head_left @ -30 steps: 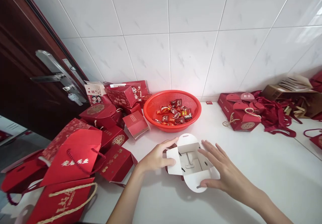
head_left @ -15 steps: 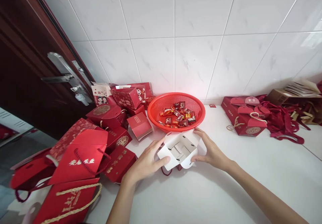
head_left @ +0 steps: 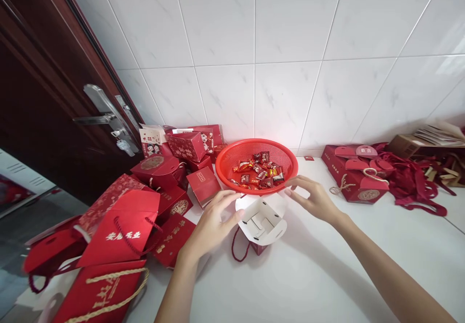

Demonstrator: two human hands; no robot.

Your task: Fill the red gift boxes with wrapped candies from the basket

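Observation:
A small gift box (head_left: pixel 262 222) with a white inside stands on the white countertop, its top flaps folded outward. The inside looks empty, and a dark red cord handle (head_left: pixel 240 254) loops out at its lower left. At the box's left edge, my left hand (head_left: pixel 215 223) has its thumb and fingers apart, the thumb tip by the flap. My right hand (head_left: pixel 315 201) is open above the box's right back corner, close to the rim of a red plastic basket (head_left: pixel 227 168). Inside that basket lie several wrapped candies (head_left: pixel 263 170).
Many red gift boxes (head_left: pixel 156 168) and bags (head_left: pixel 119 231) are heaped at left, near a dark door (head_left: pixel 43 71). At right sit another red box (head_left: pixel 358 175), dark red ribbons (head_left: pixel 405 182) and a cardboard box (head_left: pixel 403 145). White tiles (head_left: pixel 283 100) rise behind.
My right hand has come off the box and moved up and right, toward the basket rim. My left hand's grip on the flap has loosened. More of the cord handle shows.

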